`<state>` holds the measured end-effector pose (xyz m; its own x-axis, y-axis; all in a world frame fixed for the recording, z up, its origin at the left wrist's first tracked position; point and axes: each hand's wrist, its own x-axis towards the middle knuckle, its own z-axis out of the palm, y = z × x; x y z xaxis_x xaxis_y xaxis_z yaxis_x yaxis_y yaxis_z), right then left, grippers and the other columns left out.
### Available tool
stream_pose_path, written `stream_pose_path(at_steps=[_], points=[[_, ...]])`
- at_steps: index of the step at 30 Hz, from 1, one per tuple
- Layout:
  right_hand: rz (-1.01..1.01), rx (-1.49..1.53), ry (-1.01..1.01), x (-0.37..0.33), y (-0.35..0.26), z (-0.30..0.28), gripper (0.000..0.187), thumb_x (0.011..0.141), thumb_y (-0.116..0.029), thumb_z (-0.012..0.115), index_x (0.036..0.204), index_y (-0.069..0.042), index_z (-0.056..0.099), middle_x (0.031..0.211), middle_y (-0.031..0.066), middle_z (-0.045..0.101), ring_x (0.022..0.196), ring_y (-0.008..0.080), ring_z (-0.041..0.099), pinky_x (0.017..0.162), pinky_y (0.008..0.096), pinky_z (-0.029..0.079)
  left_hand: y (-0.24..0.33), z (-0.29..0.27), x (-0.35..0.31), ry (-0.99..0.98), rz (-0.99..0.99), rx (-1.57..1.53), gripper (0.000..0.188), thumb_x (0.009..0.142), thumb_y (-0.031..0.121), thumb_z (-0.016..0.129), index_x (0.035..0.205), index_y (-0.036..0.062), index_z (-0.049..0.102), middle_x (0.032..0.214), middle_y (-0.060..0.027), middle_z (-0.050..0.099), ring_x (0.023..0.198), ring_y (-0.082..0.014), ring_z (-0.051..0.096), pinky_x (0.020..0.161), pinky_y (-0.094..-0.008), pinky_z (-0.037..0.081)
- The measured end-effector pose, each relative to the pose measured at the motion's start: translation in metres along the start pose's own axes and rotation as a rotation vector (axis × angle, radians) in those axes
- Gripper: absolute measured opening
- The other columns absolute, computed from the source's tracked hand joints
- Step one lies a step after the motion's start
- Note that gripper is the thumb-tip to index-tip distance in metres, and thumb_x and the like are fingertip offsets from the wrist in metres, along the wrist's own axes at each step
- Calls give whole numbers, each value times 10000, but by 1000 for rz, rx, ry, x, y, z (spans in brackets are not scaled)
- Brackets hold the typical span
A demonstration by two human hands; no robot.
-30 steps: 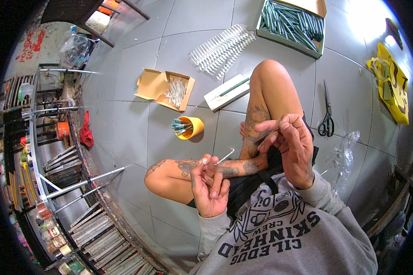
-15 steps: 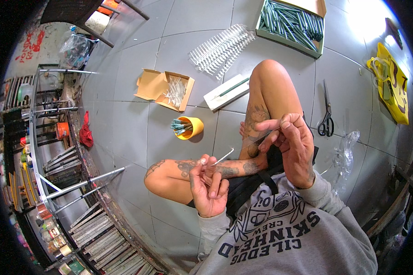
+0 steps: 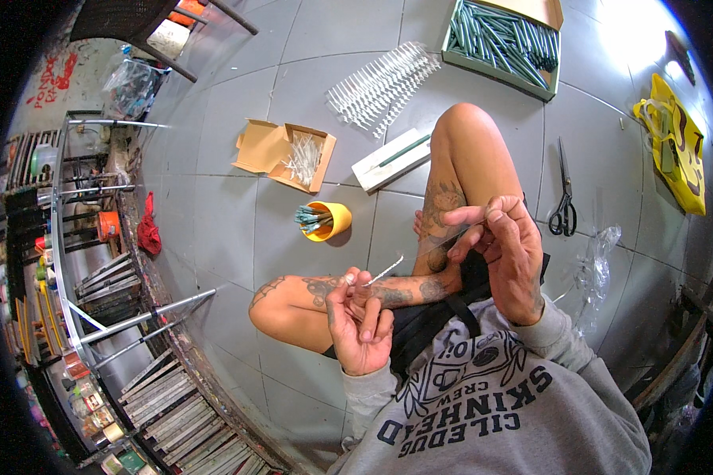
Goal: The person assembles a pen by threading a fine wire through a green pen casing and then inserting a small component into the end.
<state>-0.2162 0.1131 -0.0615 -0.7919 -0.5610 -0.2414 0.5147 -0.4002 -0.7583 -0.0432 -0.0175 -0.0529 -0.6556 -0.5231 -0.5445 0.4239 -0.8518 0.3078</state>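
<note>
the left hand [image 3: 362, 324] pinches, fingers curled, while the right hand [image 3: 505, 252], farther forward, points one finger leftward.

We see a thin white strip [image 3: 386, 270] at the fingertips of the left hand [image 3: 363, 323], its lower end by the thumb and forefinger, partly hidden there. It is narrow and looks ridged or twisted along its length, though too small for us to tell which. It appears nearly straight and slants upward and to the right, its free tip pointing away from the left hand and standing clear in the air, well apart from the right hand [image 3: 495, 229]. Beside the right hand's fingers we make out a faint, see-through film [image 3: 447, 240], on the side toward the strip; its edges are too faint for us to trace, and we cannot tell whether it meets the strip.
</note>
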Motion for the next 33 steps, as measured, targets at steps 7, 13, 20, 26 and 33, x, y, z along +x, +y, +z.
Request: stream_pose_path(at_steps=[7,13,20,26,33], points=[[8,11,20,-1,1,-2,150,1087,-215,421,1085,-66,442,1081,212,688,701,130,652,651,275,570,-2,-16,1,-186,144,208,277,1058,233,442,1228,64,581,1263,-58,652,444,-23,354,387,-167,289],[-56,-44,108,7,0,-23,155,1065,-207,462,1051,-53,474,1040,227,707,666,182,678,652,291,570,-9,-7,2,122,324,443,244,1046,300,461,1132,107,582,1178,-100,710,402,-23,331,356,-177,294],[-470,-630,508,40,-24,-164,200,1051,-197,465,1091,-21,551,1120,167,696,702,181,663,688,325,553,5,-25,14,221,482,573,217,1044,293,467,1080,90,537,1128,-250,707,386,-53,393,359,-178,287],[-287,-1532,653,29,1,-302,177,967,-126,582,1100,-25,640,1113,126,700,751,188,661,736,349,547,2,-22,24,301,467,546,226,1038,316,482,1081,96,511,1116,-229,717,382,-59,409,329,-189,266],[-537,-1592,232,32,41,-243,188,852,-74,695,1034,-28,694,1065,112,684,783,196,653,719,331,531,-5,-28,23,264,445,611,271,1012,359,503,1091,101,526,1130,-197,723,400,-52,389,338,-196,266]])
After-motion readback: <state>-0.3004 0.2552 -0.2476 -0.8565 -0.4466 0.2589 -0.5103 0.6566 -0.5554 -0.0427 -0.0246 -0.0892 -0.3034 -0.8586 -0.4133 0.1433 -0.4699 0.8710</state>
